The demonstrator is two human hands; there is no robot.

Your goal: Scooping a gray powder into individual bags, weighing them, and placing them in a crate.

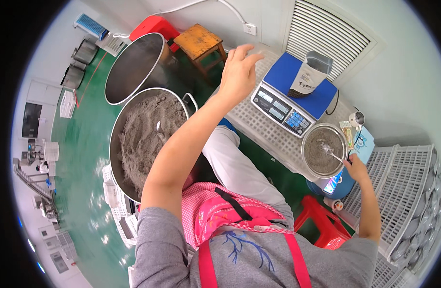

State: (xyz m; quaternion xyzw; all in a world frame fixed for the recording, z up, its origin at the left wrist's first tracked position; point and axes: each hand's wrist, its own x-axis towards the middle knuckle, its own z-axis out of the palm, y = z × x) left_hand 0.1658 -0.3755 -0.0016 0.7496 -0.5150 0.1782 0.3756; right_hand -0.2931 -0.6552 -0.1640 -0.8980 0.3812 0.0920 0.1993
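Note:
My right hand (357, 168) is closed round the handle of a metal spoon (330, 150). The spoon's bowl dips into grey powder in a round steel bowl (304, 161) at the table's right end. Raised at the upper middle, my left hand (238, 69) has its fingers apart and slightly bent, with nothing in them. It hovers left of a digital scale (283, 109) with a blue platform. On the platform stands a clear and white pouch (307, 77), its top open and dark material at its bottom.
A large steel pot (114, 144) of grey powder stands left of my leg, with a metal utensil (160, 128) in it. Behind are another tall pot (134, 69), a wooden stool (198, 41) and a red stool (155, 26). White crates (398, 187) stand at right; a red stool (321, 223) is near me.

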